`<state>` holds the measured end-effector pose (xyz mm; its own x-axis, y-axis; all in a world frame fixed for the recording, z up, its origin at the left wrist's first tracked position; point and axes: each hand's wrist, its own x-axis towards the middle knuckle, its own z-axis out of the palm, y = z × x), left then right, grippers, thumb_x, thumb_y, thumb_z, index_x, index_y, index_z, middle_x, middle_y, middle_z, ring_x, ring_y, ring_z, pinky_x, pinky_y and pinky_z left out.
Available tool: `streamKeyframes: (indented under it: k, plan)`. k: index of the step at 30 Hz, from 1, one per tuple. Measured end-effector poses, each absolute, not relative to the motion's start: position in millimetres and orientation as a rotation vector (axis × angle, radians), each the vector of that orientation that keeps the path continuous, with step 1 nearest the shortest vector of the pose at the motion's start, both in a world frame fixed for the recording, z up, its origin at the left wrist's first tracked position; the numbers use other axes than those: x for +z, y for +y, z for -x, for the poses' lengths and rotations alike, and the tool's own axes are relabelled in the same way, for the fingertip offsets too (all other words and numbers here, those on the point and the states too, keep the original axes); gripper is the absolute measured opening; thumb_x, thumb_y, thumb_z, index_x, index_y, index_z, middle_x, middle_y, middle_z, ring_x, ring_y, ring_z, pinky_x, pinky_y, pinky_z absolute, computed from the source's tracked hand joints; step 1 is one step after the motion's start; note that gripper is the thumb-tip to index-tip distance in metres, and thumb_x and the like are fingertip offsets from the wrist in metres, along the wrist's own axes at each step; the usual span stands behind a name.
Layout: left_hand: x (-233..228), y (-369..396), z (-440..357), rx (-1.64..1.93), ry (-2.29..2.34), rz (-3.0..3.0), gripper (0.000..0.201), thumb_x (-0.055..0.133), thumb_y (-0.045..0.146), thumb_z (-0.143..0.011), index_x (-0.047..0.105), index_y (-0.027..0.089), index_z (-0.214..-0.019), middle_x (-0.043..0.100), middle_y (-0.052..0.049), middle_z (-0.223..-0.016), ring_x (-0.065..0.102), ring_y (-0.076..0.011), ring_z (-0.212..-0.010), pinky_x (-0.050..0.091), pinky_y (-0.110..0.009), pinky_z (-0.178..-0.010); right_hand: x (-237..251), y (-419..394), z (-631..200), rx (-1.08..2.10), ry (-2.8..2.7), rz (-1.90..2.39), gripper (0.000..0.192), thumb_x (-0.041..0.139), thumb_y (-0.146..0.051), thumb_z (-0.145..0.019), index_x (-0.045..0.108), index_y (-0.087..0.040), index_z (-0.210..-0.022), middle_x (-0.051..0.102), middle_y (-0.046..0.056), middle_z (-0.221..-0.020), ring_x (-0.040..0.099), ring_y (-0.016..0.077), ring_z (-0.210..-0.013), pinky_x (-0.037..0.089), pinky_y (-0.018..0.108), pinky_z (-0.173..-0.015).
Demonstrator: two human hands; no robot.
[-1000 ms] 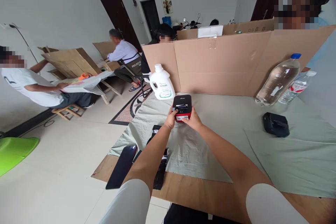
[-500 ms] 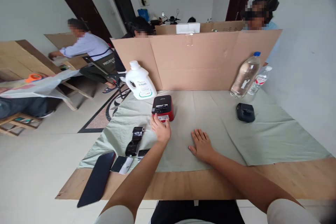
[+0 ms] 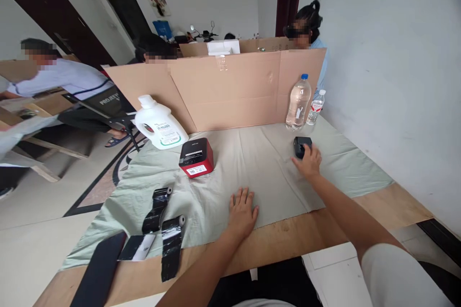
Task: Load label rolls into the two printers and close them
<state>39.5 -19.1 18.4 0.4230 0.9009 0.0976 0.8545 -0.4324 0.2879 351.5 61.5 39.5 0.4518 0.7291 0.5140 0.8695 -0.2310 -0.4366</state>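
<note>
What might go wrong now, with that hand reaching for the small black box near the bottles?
The right hand rests on the small black device, close in front of the large water bottle; a careless lift might knock the bottle over. The left hand presses flat on the green cloth; dragging it could shift the red printer.

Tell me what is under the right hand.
The right hand rests on a small black device lying on the pale green cloth. The fingers cover the device's near part, so that part cannot be seen.
</note>
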Motion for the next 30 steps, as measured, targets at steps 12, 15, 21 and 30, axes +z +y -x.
streamKeyframes:
  k: [12, 15, 21, 30]
  plan:
    - [21.0, -21.4, -39.4, 0.421, 1.529, -2.437, 0.050, 0.047, 0.036, -0.088, 0.048, 0.019, -0.134, 0.039, -0.014, -0.150, 0.027, -0.0328, -0.141, 0.018, -0.059, -0.112, 53.3, 102.0, -365.9, 0.109, -1.059, 2.499, 0.085, 0.068, -0.047, -0.071, 0.035, -0.016, -0.142, 0.039, 0.026, -0.135, 0.042, 0.0418, -0.122, 0.032, 0.051, -0.098]
    - [20.0, -21.5, -38.4, 0.442, 1.513, -2.419, 0.050, 0.048, 0.037, -0.087, 0.048, 0.019, -0.134, 0.038, -0.014, -0.150, 0.026, -0.0322, -0.142, 0.017, -0.059, -0.113, 52.7, 90.2, -353.7, 0.066, -1.039, 2.389, 0.083, 0.066, -0.049, -0.070, 0.038, -0.015, -0.140, 0.046, 0.024, -0.129, 0.045, 0.0396, -0.119, 0.034, 0.050, -0.098]
    - [14.6, -19.4, -36.2, 0.569, 1.490, -2.339, 0.050, 0.047, 0.034, -0.088, 0.045, 0.017, -0.136, 0.042, -0.015, -0.147, 0.029, -0.0319, -0.141, 0.019, -0.058, -0.114, 39.0, 34.4, -276.5, 0.075, -1.516, 1.830, 0.069, 0.060, -0.054, -0.072, 0.048, -0.014, -0.127, 0.057, 0.017, -0.121, 0.052, 0.0318, -0.111, 0.039, 0.048, -0.099]
    - [0.2, -12.2, -19.8, 1.147, 1.449, -2.034, 0.051, 0.025, 0.035, -0.098, 0.036, 0.013, -0.142, 0.040, -0.016, -0.147, 0.033, -0.0242, -0.139, 0.027, -0.048, -0.114, 25.2, -30.3, -156.0, 0.104, -1.621, 1.632, 0.057, 0.063, -0.054, -0.073, 0.054, -0.018, -0.117, 0.058, 0.013, -0.112, 0.055, 0.0286, -0.104, 0.047, 0.047, -0.091]
